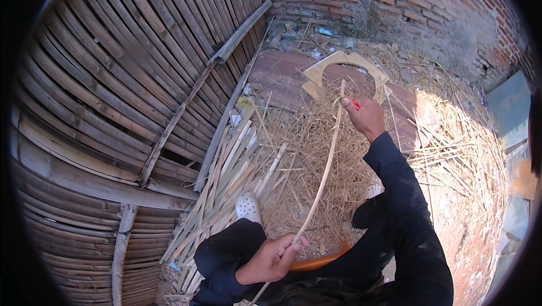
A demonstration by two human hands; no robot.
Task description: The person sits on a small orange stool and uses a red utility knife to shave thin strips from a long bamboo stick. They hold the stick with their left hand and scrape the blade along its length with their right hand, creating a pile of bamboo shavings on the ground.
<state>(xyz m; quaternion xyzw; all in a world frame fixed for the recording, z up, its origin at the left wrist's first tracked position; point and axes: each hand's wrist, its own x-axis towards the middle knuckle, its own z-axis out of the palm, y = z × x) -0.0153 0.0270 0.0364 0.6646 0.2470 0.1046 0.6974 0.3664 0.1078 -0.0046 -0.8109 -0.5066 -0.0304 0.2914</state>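
A long, thin bamboo strip (324, 179) slants up and away from my lap, slightly bowed. My left hand (271, 258) is closed round its lower part, thumb and fingers pinching it, and the tail runs on below the hand. Farther off, my right hand (366, 117) is closed on a small tool with a red handle (355, 104), held against the strip near its far end. A thin curl of shaving (338, 101) stands at that spot. The tool's working edge is hidden, so its exact kind cannot be made out.
Shavings (316, 142) cover the ground before me. Split bamboo strips (226, 179) lie at left beside a slatted bamboo wall (113, 74). A board with a round cut-out (339, 60) lies ahead, before a brick wall (423, 9). A white clog (248, 208) shows near my left knee.
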